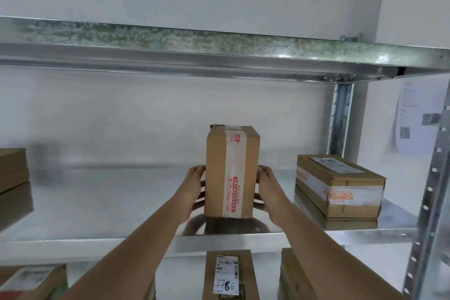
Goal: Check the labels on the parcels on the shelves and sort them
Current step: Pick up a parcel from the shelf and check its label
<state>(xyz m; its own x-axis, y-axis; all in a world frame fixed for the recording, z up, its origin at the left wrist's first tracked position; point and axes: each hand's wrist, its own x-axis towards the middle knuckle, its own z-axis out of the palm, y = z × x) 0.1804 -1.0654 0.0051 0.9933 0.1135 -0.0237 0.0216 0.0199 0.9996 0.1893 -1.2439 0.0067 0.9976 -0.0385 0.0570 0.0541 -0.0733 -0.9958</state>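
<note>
A metal shelf carries an upright cardboard parcel sealed with a strip of white tape printed in red, standing near the front edge at the middle. The left hand presses its left side and the right hand its right side, fingers curled around the back edges, gripping it between them. To the right lies a flat taped parcel with a label on top. On the lower shelf, a labelled parcel shows handwritten digits.

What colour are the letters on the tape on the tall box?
Red, printed on the white tape strip running down the upright brown cardboard box, seen in the head view.
</note>
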